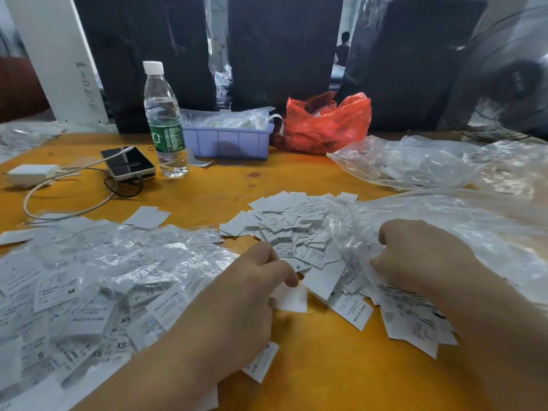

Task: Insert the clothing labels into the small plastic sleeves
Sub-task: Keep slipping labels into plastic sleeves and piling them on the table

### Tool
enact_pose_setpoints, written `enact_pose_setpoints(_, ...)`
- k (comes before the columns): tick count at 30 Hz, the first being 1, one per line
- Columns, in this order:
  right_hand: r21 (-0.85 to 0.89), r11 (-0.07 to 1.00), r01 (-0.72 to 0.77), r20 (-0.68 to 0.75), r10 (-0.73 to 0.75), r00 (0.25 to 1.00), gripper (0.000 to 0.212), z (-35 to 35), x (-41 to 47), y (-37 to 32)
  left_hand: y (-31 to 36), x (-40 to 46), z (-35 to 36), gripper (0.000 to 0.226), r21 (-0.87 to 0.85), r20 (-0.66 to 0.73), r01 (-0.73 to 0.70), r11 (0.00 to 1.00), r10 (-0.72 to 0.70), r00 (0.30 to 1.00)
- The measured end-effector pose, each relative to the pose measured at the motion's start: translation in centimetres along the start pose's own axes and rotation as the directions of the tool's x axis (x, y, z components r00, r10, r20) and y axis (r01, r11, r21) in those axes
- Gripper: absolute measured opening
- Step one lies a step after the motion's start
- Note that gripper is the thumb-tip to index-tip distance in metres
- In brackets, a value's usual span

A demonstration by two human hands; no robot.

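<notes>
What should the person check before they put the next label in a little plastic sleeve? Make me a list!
1. A label is in hand: ok. The left hand pinches a white label.
2. A sleeve is ready: cannot tell. The right hand is curled on the clear plastic; a single sleeve is not distinguishable.
3. More labels within reach: ok. The loose label pile lies between the hands.
4. Finished pile kept apart: ok. The sleeved labels lie left of the left hand.
5. Label facing the right way: cannot tell. Only its blank side shows.
6. Water bottle out of the way: ok. Capped, upright, far back.
</notes>
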State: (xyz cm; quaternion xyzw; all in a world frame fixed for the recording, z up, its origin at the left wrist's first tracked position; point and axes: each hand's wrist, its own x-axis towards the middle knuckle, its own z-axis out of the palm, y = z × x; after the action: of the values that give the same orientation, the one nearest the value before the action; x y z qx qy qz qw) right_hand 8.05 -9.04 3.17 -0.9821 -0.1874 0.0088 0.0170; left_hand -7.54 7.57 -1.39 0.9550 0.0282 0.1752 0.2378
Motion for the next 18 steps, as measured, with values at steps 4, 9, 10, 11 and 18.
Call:
enact_pose_setpoints(4, 0.052, 0.998, 0.047, 0.031, -0.048, 0.998, 0.016, 0.2, 0.1, 0.0, 0.2, 0.1, -0.1, 0.045, -0.034, -0.055, -0.029, 0.999, 0.027, 0.998)
enact_pose_setpoints(9, 0.081, 0.991, 0.109, 0.016, -0.111, 0.994, 0.027, 1.0, 0.0, -0.4, 0.1, -0.2, -0.7, 0.046, -0.029, -0.171, -0.059, 0.998, 0.054, 0.984)
enact_pose_setpoints(10, 0.083, 0.99, 0.117, 0.009, -0.118, 0.993, 0.029, 1.1, 0.0, -0.5, 0.0, -0.1, -0.7, 0.044, -0.033, -0.172, -0.057, 0.998, 0.051, 0.984)
enact_pose_setpoints(11, 0.09, 0.989, 0.116, 0.016, -0.118, 0.993, 0.027, 1.1, 0.0, -0.5, -0.1, 0.0, -0.7, 0.045, -0.042, -0.175, -0.048, 0.998, 0.04, 0.984)
enact_pose_setpoints(18, 0.139, 0.982, 0.127, 0.087, -0.14, 0.986, 0.013, 0.9, 0.1, -0.7, -0.5, -0.2, 0.1, 0.033, -0.113, -0.235, 0.006, 0.994, -0.032, 0.971)
